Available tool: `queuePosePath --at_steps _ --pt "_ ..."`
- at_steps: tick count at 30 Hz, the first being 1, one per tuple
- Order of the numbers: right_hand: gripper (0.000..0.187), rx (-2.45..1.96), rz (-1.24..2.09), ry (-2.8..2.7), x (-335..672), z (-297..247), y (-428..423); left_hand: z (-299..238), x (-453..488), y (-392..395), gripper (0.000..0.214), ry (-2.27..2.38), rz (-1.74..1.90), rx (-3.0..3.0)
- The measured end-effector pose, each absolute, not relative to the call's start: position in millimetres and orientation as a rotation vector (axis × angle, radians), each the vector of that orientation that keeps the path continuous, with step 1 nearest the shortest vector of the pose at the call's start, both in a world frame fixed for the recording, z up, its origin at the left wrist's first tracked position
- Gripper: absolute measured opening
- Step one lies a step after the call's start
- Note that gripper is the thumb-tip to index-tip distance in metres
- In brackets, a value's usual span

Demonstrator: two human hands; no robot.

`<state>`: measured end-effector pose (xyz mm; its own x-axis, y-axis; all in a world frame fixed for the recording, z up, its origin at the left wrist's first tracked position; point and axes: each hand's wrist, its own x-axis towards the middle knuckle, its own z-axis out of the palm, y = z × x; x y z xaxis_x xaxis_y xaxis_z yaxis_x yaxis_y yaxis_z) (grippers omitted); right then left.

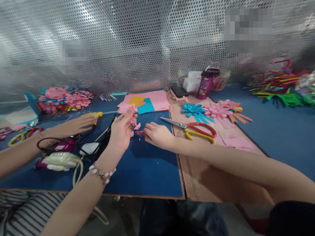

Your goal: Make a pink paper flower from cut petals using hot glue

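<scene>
My left hand [122, 128], with a bead bracelet on the wrist, is raised over the blue mat [147, 167] and pinches a folded pink paper piece [131, 113] between its fingertips. My right hand [157, 134] rests on the mat just to its right, fingers closed on a small pink-red paper scrap [140, 132]. A few more pink scraps [136, 126] lie between the two hands. Red and yellow scissors [197, 128] lie open-bladed on the wooden board right of my right hand.
Another person's hand [76, 126] reaches from the left towards a yellow glue gun [94, 114], above cables and a pink device [61, 147]. Pink, orange and teal sheets [147, 103] lie behind. Paper flowers [216, 109] and a purple cup [205, 85] stand at the right, with more flowers [65, 98] at the left.
</scene>
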<state>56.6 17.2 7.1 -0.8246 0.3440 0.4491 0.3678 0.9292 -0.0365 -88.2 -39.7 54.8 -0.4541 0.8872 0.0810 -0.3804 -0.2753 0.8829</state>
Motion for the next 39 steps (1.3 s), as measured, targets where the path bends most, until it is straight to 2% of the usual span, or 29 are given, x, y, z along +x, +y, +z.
queuePosePath --at_steps 5,7,11,14,16,39 --pt "0.010 -0.660 0.558 -2.269 88 14 22 53 -86 -42 0.016 1.019 1.693 0.554" --pt "0.012 -0.651 0.642 -2.151 102 13 23 53 -84 -44 0.014 0.930 1.557 0.470" --pt "0.012 -0.411 0.256 -2.206 126 6 22 50 -77 -48 0.004 0.754 1.317 0.309" --pt "0.014 -0.238 -0.049 -2.288 137 2 19 46 -69 -49 0.004 0.697 1.296 0.239" --pt "0.014 -0.159 -0.133 -2.357 141 1 18 44 -66 -50 0.006 0.704 1.305 0.219" --pt "0.014 -0.049 -0.379 -2.551 148 4 13 44 -70 -50 0.006 0.697 1.263 0.248"
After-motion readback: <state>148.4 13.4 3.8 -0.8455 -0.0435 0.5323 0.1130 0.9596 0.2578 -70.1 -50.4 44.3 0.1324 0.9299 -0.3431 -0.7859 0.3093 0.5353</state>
